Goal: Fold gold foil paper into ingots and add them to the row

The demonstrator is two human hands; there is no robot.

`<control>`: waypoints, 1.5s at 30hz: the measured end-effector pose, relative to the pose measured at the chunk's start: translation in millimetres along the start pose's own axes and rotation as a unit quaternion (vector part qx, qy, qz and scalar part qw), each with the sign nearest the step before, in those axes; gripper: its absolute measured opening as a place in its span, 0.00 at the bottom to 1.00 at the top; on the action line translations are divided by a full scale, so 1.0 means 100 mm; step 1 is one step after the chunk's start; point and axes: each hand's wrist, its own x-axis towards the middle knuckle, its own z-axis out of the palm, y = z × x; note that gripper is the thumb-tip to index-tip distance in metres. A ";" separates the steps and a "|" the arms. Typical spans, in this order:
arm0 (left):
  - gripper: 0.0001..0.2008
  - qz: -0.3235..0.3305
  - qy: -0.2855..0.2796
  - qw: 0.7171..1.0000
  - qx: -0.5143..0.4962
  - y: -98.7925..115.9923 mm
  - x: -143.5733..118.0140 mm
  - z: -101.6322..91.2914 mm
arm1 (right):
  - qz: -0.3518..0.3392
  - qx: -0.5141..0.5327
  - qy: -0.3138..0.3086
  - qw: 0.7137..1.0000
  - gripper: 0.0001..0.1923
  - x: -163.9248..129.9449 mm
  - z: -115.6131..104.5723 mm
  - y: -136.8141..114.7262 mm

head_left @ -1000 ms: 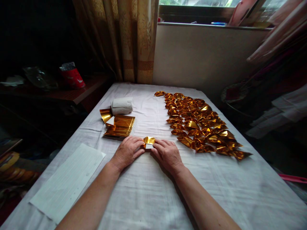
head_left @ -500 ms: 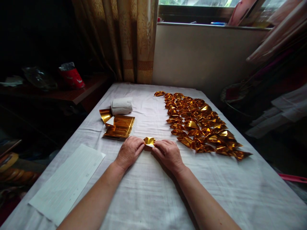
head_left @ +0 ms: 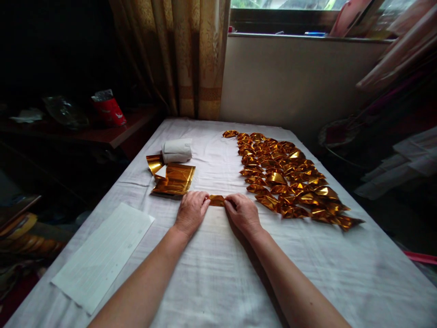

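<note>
The folded pieces [head_left: 290, 177] and the flat sheets [head_left: 175, 178] are glossy gold foil. The bench [head_left: 218, 273] has a matt, wrinkled white cloth. The sheet [head_left: 102, 255] is matt paper.

A lived-in room of a home is seen here, not a workshop: a table [head_left: 218, 273] draped in a plain white cloth is pushed up against a pale wall under a window [head_left: 307, 4], and patterned gold-brown curtains [head_left: 191, 54] are hung down beside it. On the left a dark wooden side shelf [head_left: 112, 132] is cluttered with a red packet [head_left: 109, 111] and crumpled plastic bags [head_left: 64, 111], while on the right clothes and fabric [head_left: 406, 155] are heaped loosely. Odds and ends are lined up along the windowsill [head_left: 307, 37], and the room is lit only by dim daylight.
</note>
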 end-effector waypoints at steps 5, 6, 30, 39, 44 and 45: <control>0.04 -0.030 -0.010 0.999 0.004 0.03 0.03 0.00 | 0.011 -0.038 -0.002 0.999 0.05 0.00 0.01 -0.04; 0.04 -0.033 -0.013 0.999 0.004 0.03 0.03 0.00 | 0.010 -0.043 -0.002 0.999 0.06 0.00 0.02 -0.05; 0.06 -0.045 -0.022 0.999 -0.012 0.03 0.03 -0.01 | -0.038 -0.141 -0.217 0.965 0.32 -0.18 -0.14 -0.22; 0.18 0.093 -0.058 0.992 0.055 0.07 -0.11 -0.04 | -0.019 -0.146 -0.209 0.967 0.32 -0.22 -0.14 -0.19; 0.25 0.113 -0.160 0.978 0.071 0.04 -0.13 -0.03 | -0.018 -0.141 -0.208 0.968 0.34 -0.22 -0.15 -0.19; 0.26 0.105 -0.162 0.978 0.076 0.03 -0.14 -0.03 | -0.017 -0.140 -0.209 0.968 0.33 -0.22 -0.15 -0.19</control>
